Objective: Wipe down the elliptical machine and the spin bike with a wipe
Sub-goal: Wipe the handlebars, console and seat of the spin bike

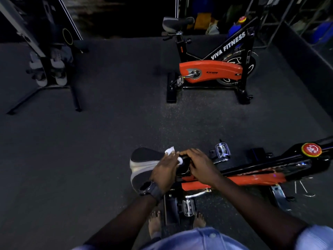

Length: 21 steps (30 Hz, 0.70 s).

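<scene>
Near spin bike (234, 175) directly below viewer, saddle (144, 163) at left end, knob (311, 149) at right end. Both hands on saddle nose: left hand (164, 170) with wipe (170, 151) on top, right hand (200, 166) just beside it. Second spin bike (210, 71) behind, across floor (108, 132). Elliptical machine (46, 65) far left, well apart.

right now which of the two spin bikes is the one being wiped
The near spin bike, below the camera: the left hand presses a white wipe at its saddle while the right hand grips it. The far VIVA FITNESS bike stands untouched.
</scene>
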Each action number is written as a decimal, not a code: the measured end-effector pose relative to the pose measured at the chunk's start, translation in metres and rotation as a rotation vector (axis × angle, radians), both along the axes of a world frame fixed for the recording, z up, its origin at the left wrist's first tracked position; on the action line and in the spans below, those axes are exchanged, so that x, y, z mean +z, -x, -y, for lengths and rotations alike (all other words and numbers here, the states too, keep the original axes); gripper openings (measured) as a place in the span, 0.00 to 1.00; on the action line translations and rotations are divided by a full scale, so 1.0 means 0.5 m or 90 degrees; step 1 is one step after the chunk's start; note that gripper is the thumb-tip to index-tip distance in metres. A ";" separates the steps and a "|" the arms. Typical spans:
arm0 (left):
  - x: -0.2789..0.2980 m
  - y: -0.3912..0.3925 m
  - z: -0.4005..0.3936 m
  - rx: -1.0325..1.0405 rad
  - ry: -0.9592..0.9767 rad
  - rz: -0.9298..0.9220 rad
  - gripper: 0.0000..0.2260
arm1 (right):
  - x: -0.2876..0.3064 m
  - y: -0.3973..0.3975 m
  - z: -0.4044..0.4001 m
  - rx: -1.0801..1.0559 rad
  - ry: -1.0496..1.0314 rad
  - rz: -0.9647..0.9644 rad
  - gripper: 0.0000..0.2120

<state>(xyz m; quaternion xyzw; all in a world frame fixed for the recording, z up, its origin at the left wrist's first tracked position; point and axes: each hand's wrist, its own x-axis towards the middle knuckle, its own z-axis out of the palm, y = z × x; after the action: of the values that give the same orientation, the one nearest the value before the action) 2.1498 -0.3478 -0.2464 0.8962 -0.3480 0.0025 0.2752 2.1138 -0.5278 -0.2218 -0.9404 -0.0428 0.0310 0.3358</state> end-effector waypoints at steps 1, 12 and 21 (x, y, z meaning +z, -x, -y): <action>-0.003 0.004 -0.033 -0.045 -0.013 0.013 0.18 | -0.002 0.000 0.001 0.002 0.003 0.001 0.25; -0.004 0.033 -0.224 0.065 0.004 -0.046 0.14 | -0.017 0.001 -0.018 -0.035 0.047 0.063 0.21; -0.006 -0.106 -0.159 -0.238 0.054 -0.067 0.14 | 0.004 -0.009 -0.179 -0.174 0.236 0.055 0.15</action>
<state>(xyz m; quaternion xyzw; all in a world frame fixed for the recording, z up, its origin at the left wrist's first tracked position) 2.2030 -0.2683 -0.2496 0.8024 -0.4931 -0.0809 0.3263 2.1182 -0.4381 -0.2196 -0.9836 0.0767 -0.0477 0.1563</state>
